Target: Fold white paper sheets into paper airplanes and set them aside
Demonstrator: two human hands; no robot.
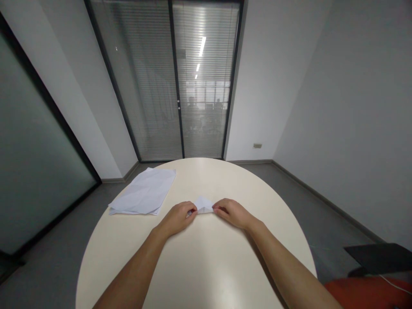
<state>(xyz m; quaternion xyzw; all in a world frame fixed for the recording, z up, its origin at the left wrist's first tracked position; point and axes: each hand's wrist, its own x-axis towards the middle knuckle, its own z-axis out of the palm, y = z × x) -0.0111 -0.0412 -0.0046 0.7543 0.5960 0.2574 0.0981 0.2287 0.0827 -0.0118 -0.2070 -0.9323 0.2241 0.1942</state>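
A small folded piece of white paper (204,204) lies low over the middle of the round table, its top coming to a point. My left hand (180,217) pinches its left end between thumb and fingers. At the opposite end my right hand (234,212) pinches the right corner the same way. Between the two hands the paper shows a creased front edge. The fingertips cover both of its ends.
The round cream table (199,180) fills the lower middle. A stack of white paper sheets (146,191) rests at its left rim. To the lower right are a red seat (363,292) and a dark flat object (380,256). Glass doors with blinds (174,86) stand beyond.
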